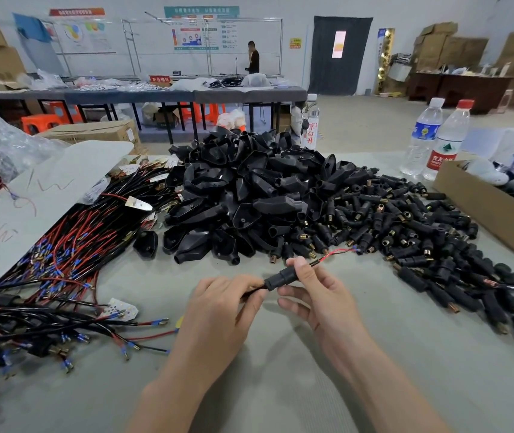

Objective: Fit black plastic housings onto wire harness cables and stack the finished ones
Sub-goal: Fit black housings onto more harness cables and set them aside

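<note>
Over the near middle of the table, my right hand [312, 285] pinches a small black cylindrical housing [280, 279] between thumb and fingers. A thin red and black wire [337, 254] runs out of the housing's far end. My left hand [224, 304] grips the black cable [254, 290] where it enters the housing's near end. A big heap of wide black shell housings [249, 195] lies behind my hands. Several small black cylindrical housings with brass ends [405, 226] spread to the right. Wire harnesses in red and black with blue terminals [71, 245] lie to the left.
An open cardboard box [483, 210] stands at the right edge, with two water bottles [436, 139] behind it. A third bottle [310, 123] stands behind the heap. A grey sheet [30, 201] and a plastic bag [5, 142] lie far left. A person stands far back.
</note>
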Motion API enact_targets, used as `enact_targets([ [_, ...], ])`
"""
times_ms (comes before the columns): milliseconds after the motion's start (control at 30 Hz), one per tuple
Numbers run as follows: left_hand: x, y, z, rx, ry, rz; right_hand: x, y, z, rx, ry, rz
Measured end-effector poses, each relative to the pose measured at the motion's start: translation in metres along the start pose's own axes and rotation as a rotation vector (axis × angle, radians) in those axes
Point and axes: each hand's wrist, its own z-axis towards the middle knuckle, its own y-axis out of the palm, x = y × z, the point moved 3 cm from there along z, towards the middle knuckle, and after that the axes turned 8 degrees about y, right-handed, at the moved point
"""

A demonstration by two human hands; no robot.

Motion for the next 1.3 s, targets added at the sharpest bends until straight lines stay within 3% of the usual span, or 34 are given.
enact_targets([
  [533,-0.011,-0.002,-0.002,0.012,-0.100,-0.126,-0.011,-0.004,-0.003,0.007,-0.084,0.022],
  [900,-0.003,0.000,-0.001,0.029,-0.046,-0.145,-0.007,0.005,-0.008,-0.038,-0.093,-0.076],
  [1133,-0.012,0.001,-0.003,-0.014,-0.112,-0.211,-0.015,-0.002,-0.006,0.005,-0.113,0.003],
  [1300,-0.006,0.003,-0.002,-0.005,-0.097,-0.244,-0.008,0.006,-0.009,-0.044,-0.112,-0.102],
])
